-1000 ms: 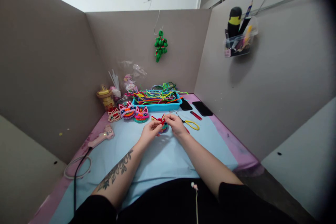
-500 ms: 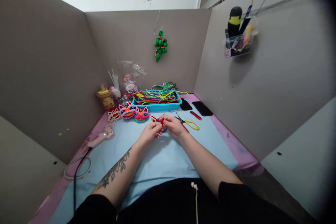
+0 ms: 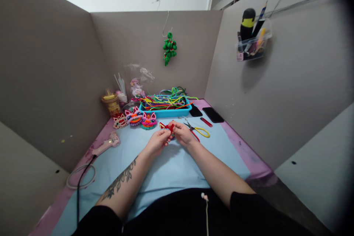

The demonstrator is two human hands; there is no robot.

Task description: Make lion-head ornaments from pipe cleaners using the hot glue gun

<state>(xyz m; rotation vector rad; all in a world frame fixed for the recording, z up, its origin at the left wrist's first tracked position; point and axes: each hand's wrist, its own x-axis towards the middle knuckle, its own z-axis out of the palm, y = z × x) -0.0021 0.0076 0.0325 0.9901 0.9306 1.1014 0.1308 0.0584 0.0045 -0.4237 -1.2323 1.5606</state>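
My left hand (image 3: pixel 158 141) and my right hand (image 3: pixel 183 133) meet over the middle of the table, fingers pinched together on a small red pipe-cleaner piece (image 3: pixel 171 128). Around it shows part of a red and yellow pipe-cleaner animal head (image 3: pixel 163 126), mostly hidden by my fingers. Just right of my right hand lie scissors (image 3: pixel 203 131) with yellow handles and a red-handled tool (image 3: pixel 196 135). To the left sit finished-looking animal heads: a pink and orange one (image 3: pixel 149 121), a purple one (image 3: pixel 134 117) and a cream one (image 3: pixel 120 121).
Behind my hands stands a blue tray (image 3: pixel 166 113) heaped with colourful pipe cleaners. A pink glue gun (image 3: pixel 106 145) with a black cord lies left. A phone (image 3: pixel 212 114) and a red cutter (image 3: pixel 206 122) lie right. Grey partitions (image 3: pixel 155 51) enclose the table.
Both hands keep nearly the same place and grip. The red piece between the fingertips looks slightly turned. Nothing else on the table has moved.
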